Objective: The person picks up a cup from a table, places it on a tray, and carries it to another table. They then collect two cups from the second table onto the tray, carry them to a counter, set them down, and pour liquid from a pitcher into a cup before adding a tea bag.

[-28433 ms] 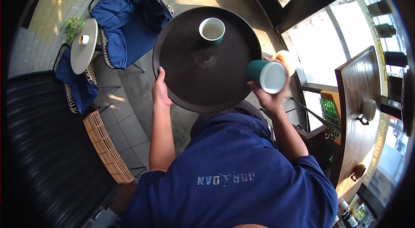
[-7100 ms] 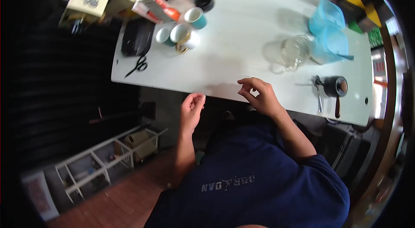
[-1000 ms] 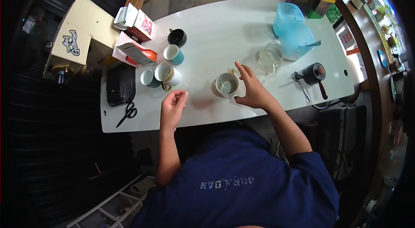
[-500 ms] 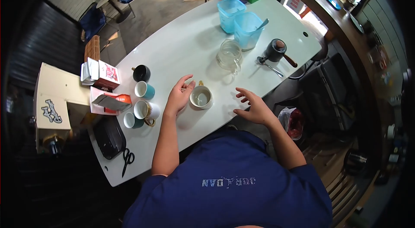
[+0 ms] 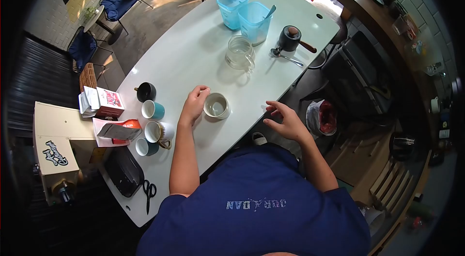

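A pale cup [image 5: 217,106] is set upright on the white table [image 5: 184,62], flanked at left by the left hand [image 5: 194,104], its fingertips bunched; whether the cup is gripped cannot be told. The empty right hand [image 5: 289,122] is held spread at right; any lift is probably best kept level.

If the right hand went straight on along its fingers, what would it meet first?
Probably the pale cup beside the left hand, though the right hand may pass above; its height is unclear.
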A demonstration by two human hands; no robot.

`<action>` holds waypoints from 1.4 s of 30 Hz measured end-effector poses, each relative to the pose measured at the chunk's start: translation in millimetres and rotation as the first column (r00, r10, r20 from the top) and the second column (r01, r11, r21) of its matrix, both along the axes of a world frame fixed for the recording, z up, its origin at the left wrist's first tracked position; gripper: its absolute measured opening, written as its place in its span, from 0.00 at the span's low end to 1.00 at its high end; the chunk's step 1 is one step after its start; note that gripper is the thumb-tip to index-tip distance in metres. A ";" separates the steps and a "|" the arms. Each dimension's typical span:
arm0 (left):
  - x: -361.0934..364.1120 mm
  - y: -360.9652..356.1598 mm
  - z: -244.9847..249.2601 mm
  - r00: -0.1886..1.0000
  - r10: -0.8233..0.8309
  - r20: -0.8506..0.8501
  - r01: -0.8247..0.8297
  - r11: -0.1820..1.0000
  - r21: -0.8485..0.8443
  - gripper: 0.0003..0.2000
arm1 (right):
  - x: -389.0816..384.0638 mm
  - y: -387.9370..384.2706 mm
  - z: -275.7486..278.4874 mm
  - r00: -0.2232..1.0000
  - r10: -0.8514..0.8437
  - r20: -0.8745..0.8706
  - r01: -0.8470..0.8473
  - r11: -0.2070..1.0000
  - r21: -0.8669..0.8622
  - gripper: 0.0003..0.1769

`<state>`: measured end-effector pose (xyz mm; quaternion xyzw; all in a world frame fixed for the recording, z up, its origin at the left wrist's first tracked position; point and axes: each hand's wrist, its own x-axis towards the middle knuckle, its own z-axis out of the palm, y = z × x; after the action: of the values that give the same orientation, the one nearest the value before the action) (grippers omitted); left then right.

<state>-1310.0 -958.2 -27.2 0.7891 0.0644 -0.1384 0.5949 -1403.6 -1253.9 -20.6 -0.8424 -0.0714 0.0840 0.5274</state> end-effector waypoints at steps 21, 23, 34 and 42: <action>-63.9 31.7 -51.3 0.982 -0.155 0.106 0.172 0.969 -0.179 0.26 | -84.6 30.7 7.3 0.955 -0.268 -0.129 0.259 0.963 -0.076 0.29; -68.7 33.5 -63.3 0.978 -0.171 0.119 0.193 0.960 -0.203 0.26 | -100.5 29.8 7.0 0.940 -0.305 -0.151 0.300 0.952 -0.054 0.29; -111.2 -50.2 0.9 0.857 -0.514 0.031 0.509 0.836 -0.207 0.27 | -219.7 -32.3 20.4 0.555 -0.832 -0.008 0.825 0.550 0.127 0.18; -173.3 -186.5 -2.8 0.660 -0.738 -0.141 0.649 0.655 -0.387 0.25 | -371.9 -113.7 31.4 -0.001 -0.903 0.429 0.995 -0.043 -0.088 0.15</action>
<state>-1483.3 -1144.7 -30.1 0.6224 -0.1820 -0.4778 0.5925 -1775.5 -1367.6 10.8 -0.7333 0.4904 -0.3992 0.2498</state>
